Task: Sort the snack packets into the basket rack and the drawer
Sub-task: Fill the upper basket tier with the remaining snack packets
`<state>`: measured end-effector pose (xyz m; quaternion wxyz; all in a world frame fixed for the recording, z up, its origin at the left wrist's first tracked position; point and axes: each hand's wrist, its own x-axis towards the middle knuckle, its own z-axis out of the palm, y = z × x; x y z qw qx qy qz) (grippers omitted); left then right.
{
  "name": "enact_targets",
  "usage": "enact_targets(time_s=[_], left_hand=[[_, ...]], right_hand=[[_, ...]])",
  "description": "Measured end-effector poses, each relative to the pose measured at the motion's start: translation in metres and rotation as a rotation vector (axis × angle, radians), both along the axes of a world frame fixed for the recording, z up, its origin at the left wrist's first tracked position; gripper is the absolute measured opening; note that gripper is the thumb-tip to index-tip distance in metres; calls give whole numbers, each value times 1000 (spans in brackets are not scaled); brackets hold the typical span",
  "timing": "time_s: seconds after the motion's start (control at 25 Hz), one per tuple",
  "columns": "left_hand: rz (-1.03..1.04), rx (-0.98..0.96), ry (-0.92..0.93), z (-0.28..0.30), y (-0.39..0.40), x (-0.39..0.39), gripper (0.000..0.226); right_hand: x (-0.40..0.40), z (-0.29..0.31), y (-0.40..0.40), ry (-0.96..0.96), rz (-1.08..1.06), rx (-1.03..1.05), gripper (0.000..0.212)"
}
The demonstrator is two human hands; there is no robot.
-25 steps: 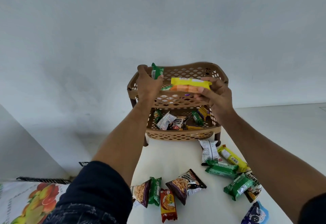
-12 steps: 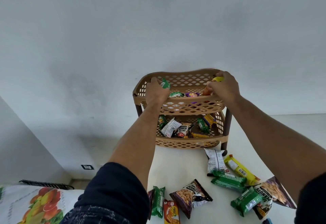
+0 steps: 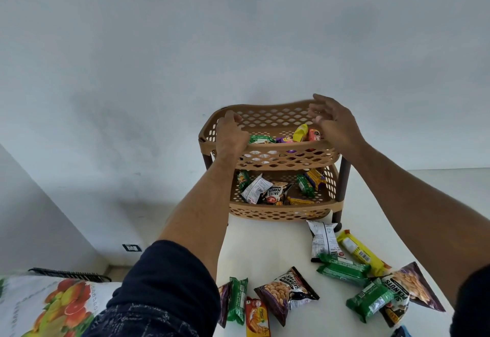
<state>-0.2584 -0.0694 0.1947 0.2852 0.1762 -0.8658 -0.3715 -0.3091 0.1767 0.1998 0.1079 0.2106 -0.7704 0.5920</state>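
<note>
Both packets now lie in the top basket (image 3: 267, 151) — left hand (image 3: 230, 135) and right hand (image 3: 336, 127) lift away, fingers spread, empty; many packets (image 3: 287, 293) remain on the surface (image 3: 267, 246).

Pale grey wall (image 3: 185, 45) behind white table (image 3: 265, 246).

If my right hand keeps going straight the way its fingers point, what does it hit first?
Probably the back wall of the top basket: the right hand hovers open above that tier, fingers aimed up and left. Depth is unclear, so it may pass over the rim.
</note>
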Motion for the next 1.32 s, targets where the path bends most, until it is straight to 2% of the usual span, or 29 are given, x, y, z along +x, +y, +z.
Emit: enact_targets(time_s=[0.08, 0.16, 0.32, 0.44, 0.52, 0.6, 0.68, 0.76, 0.8, 0.88, 0.96, 1.12, 1.2, 1.32], left_hand=[[-10, 4, 46, -4, 2, 4, 51], [19, -80, 97, -12, 8, 11, 49], [63, -512, 304, -31, 21, 26, 40], [-12, -827, 386, -52, 32, 44, 39], [-113, -889, 350, -72, 40, 59, 36], [-279, -874, 138, -92, 45, 70, 31], [-479, -812, -364, -109, 42, 81, 38], [-559, -732, -965, -126, 32, 94, 72], [-510, -700, -1186, -132, 26, 101, 90], [-388, -617, -1435, -142, 10, 114, 111], [-350, -531, -1578, -149, -2, 124, 118], [-365, -506, -1722, -171, -5, 144, 106], [-365, -464, -1723, -182, -3, 153, 99], [-388, -426, -1614, -187, -2, 163, 89]], right_hand=[[4, -4, 2, 89, -13, -2, 53], [12, -13, 5, 231, -65, 4, 45], [29, -34, 12, 555, -117, -25, 23], [37, -60, 27, 605, -66, 64, 12], [43, -85, 39, 583, -51, 221, 9], [46, -111, 48, 434, -28, 389, 7], [46, -138, 56, 150, 72, 599, 14], [54, -165, 62, -88, 235, 889, 46], [62, -177, 65, -145, 303, 1020, 62], [83, -197, 62, -164, 361, 1153, 85], [105, -210, 49, -82, 416, 1190, 92], [152, -221, 7, 261, 574, 1227, 82], [174, -226, -10, 438, 656, 1194, 76], [197, -239, -27, 631, 820, 1171, 70]])
